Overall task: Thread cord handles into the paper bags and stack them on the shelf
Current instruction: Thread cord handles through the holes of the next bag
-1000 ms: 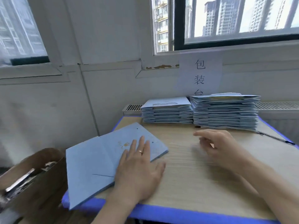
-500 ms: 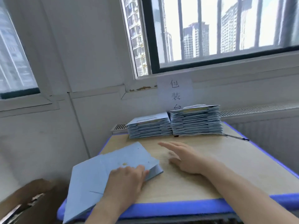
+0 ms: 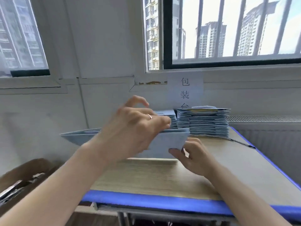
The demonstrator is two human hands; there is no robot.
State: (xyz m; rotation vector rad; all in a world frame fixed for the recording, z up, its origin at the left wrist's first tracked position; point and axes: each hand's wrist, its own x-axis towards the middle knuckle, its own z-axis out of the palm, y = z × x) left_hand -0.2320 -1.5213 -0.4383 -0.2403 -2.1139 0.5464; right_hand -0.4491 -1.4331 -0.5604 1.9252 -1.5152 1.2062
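Your left hand (image 3: 130,128), centre frame: grips the top edge of the blue paper bag (image 3: 169,141). Your right hand (image 3: 195,156), just right: pinches the bag's lower right corner. Bag: held on edge over the table (image 3: 154,176). Behind, right of centre: bag stack (image 3: 203,123).

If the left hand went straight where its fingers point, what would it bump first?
Probably the shorter stack of folded bags, just beyond the left hand, which grips a blue paper bag. Depth is unclear here.
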